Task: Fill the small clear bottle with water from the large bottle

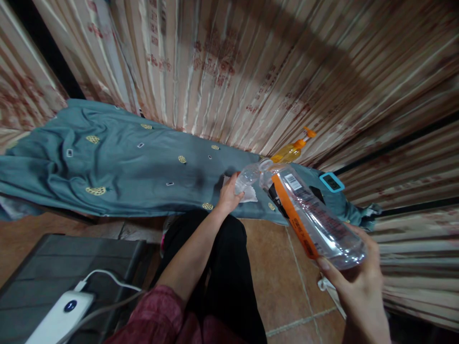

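Observation:
My right hand (362,277) is wrapped round the base of a large clear plastic bottle (337,234) with an orange and black label. The bottle is tilted, its neck pointing up and left. My left hand (229,196) is closed on a small clear plastic bottle (248,176), which leans toward the large one. Their mouths come together near the middle; I cannot tell whether they touch. Below the small bottle, a white tissue (250,195) lies on the teal cloth (154,167). How much liquid either bottle holds cannot be made out.
Behind the bottles is a yellow pump bottle (289,152) with an orange top. A blue-rimmed digital timer (332,182) lies at the right. Patterned curtains (222,67) hang behind the cloth. At lower left, a white power bank (62,315) with a cable rests on a grey stool (103,251).

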Demonstrator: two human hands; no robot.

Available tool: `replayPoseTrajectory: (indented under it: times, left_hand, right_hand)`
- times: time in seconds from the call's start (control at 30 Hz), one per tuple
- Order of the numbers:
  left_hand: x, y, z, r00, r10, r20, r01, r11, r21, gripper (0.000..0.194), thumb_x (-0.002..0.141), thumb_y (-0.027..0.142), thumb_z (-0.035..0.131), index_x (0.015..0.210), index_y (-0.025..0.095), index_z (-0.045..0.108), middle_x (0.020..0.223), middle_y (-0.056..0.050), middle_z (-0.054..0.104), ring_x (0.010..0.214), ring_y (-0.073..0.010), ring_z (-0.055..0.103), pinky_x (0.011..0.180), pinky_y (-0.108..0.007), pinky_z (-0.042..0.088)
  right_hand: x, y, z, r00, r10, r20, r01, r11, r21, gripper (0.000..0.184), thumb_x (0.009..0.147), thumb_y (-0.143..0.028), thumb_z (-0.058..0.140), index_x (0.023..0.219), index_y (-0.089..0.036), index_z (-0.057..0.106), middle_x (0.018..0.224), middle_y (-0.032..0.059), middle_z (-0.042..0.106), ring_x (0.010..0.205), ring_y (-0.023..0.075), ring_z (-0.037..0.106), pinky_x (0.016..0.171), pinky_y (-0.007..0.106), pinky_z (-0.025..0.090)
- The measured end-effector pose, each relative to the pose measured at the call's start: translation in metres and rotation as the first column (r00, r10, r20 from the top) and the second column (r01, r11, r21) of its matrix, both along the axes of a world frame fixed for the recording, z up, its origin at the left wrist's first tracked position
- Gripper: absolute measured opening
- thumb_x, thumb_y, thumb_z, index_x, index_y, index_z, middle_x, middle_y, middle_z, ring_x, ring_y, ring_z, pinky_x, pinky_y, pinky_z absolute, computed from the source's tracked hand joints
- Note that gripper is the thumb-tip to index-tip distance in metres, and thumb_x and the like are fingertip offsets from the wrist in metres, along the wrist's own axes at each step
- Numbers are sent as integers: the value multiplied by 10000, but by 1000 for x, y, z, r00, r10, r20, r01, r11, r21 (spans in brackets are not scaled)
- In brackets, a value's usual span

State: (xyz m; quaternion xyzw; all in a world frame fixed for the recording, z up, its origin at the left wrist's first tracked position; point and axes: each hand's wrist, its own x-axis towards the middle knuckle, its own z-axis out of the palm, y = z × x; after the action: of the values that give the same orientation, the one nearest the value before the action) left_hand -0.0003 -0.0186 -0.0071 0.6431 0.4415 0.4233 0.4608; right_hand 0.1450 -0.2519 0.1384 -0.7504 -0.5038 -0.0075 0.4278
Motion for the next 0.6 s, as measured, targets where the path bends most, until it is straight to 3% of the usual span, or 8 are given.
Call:
replayPoseTrajectory:
  times: [0.23, 0.47, 0.6]
  left_hand:
    - [-1, 1, 0, 1000, 0, 24, 1, 1000, -5, 771, 723, 50, 734, 1446, 222, 528, 1403, -89, 659, 1326, -278, 611, 1168, -412, 453]
    - [0, 0, 0, 999, 8, 46, -8, 1000, -1, 791, 715, 31, 731, 1445, 266, 534, 1382, -64, 669, 1302, -268, 624, 1161, -415, 455]
    - [0, 0, 0, 1000, 6, 27, -6, 1000, 2, 774, 717, 35, 729, 1441, 224, 530, 1374, -85, 674, 1287, -271, 634, 1150, -416, 469]
  right_hand:
    - [-3, 1, 1, 1000, -9, 23, 9, 1000, 9, 821, 665, -614, 820, 1324, -211, 540, 1211, 116, 629, 1058, 303, 651, 872, 445, 550]
    - [1, -2, -2, 1000, 2, -13, -2, 1000, -5, 846, 663, -597, 829, 1350, -214, 520, 1263, 131, 612, 1112, 327, 636, 936, 497, 524]
    - [2, -2, -1, 1000, -11, -11, 11, 1000, -12, 852, 656, -605, 830, 1346, -216, 518, 1258, 128, 617, 1102, 323, 643, 928, 495, 532]
